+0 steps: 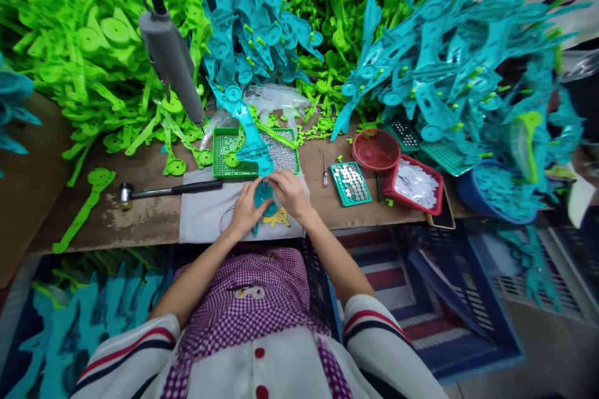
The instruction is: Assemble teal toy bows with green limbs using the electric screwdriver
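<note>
A long teal plastic part [251,131] lies across the green basket [226,173], its near end over the white cloth [201,215]. My left hand [248,206] is closed on the left side of that near end. My right hand [291,195] has its fingers pinched together at the part's small metal piece [264,182], touching it from the right. Whether the right fingers hold anything besides is too small to tell. Small silvery pieces [281,154] fill the right side of the basket.
A hammer [173,189] and a lime green part [87,209] lie at left. A grey power screwdriver [171,62] hangs overhead. Right are a screwdriver [325,176], green tray [333,169], red bowls [375,149] and blue bowl [468,190]. Green and teal parts are heaped behind.
</note>
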A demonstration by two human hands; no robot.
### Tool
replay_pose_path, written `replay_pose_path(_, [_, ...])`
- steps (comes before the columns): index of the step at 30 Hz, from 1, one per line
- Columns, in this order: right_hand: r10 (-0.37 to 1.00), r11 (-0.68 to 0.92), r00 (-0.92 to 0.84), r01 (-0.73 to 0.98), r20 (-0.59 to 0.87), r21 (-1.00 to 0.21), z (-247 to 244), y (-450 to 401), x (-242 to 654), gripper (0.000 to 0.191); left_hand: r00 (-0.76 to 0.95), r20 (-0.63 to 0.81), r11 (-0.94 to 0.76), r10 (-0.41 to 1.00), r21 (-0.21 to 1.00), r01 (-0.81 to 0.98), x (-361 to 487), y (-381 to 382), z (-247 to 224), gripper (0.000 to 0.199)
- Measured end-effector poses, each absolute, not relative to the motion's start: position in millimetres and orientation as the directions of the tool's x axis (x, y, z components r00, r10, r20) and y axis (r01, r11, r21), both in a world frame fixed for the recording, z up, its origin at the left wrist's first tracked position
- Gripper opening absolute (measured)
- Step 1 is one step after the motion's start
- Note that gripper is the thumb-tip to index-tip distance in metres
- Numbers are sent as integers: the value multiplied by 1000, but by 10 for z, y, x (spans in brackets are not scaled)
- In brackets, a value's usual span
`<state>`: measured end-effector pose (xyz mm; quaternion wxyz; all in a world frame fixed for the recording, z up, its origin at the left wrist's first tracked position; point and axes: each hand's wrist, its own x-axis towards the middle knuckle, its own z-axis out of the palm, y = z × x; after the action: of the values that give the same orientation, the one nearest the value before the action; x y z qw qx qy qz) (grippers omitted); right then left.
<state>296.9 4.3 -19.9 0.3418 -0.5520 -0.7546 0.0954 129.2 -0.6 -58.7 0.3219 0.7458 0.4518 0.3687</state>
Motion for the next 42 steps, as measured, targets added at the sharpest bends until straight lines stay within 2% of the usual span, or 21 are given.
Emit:
replay_pose_path(3, [914, 391, -220, 703, 340, -594, -331, 112, 2921, 27, 311, 258, -381, 915, 807, 451, 1294, 2, -600, 57])
replay_pose_path(6, [942, 334, -199, 631, 270, -701, -389, 152, 2890, 22, 304, 263, -382, 916, 806, 452, 1294, 4, -599, 55])
replay_pose_path(9, [943, 334, -213, 602, 257, -725, -393, 113, 2914, 20, 289, 271, -380, 918, 807, 452, 1294, 0, -591, 53])
replay_pose_path(11, [937, 339, -166, 642, 307, -687, -370, 39, 3035, 24, 281, 269, -375, 921, 807, 457, 1294, -5, -586, 54])
replay_pose_path(12, [935, 300, -77, 689, 345, -660, -349, -8, 3142, 27, 280, 266, -372, 922, 808, 457, 1293, -8, -584, 55])
replay_pose_path(14, [892, 97, 198, 794, 406, -601, -291, -101, 3437, 33, 283, 259, -367, 924, 811, 456, 1291, -12, -581, 56])
replay_pose_path(15, [840, -66, 355, 818, 411, -571, -259, -139, 3609, 35, 283, 257, -366, 924, 811, 456, 1289, -13, -581, 56])
replay_pose_path(18, [813, -385, 513, 828, 275, -408, -185, -197, 4082, 34, 282, 253, -363, 925, 808, 465, 1282, -9, -582, 57])
replay_pose_path(20, [841, -451, 516, 835, 163, -315, -158, -200, 4280, 31, 282, 254, -364, 925, 804, 470, 1279, -7, -582, 57])
replay_pose_path(22, [855, -464, 508, 839, 102, -285, -134, -197, 4358, 28, 281, 263, -371, 923, 801, 470, 1279, -10, -580, 57])
replay_pose_path(24, [862, -434, 491, 842, 123, -320, -107, -204, 4307, 26, 274, 272, -375, 922, 798, 471, 1280, -16, -577, 57])
replay_pose_path(26, [884, -307, 417, 859, 212, -411, -89, -219, 4116, 25, 275, 269, -373, 923, 799, 472, 1281, -19, -576, 57])
replay_pose_path(28, [913, -59, 248, 867, 323, -495, -105, -222, 3799, 25, 282, 264, -373, 922, 797, 474, 1281, -18, -577, 57])
replay_pose_path(30, [924, 201, 15, 830, 382, -520, -163, -190, 3429, 26, 286, 266, -378, 920, 791, 481, 1282, -13, -578, 58])
replay_pose_path(31, [919, 280, -69, 807, 387, -521, -202, -158, 3259, 26, 287, 267, -380, 920, 787, 486, 1283, -10, -579, 58])
replay_pose_path(35, [919, 351, -182, 784, 350, -513, -341, 5, 2905, 27, 299, 263, -384, 917, 781, 492, 1287, -7, -575, 55])
replay_pose_path(42, [909, 401, -283, 793, 306, -458, -294, 61, 2980, 30, 296, 279, -394, 913, 790, 470, 1289, -13, -561, 53])
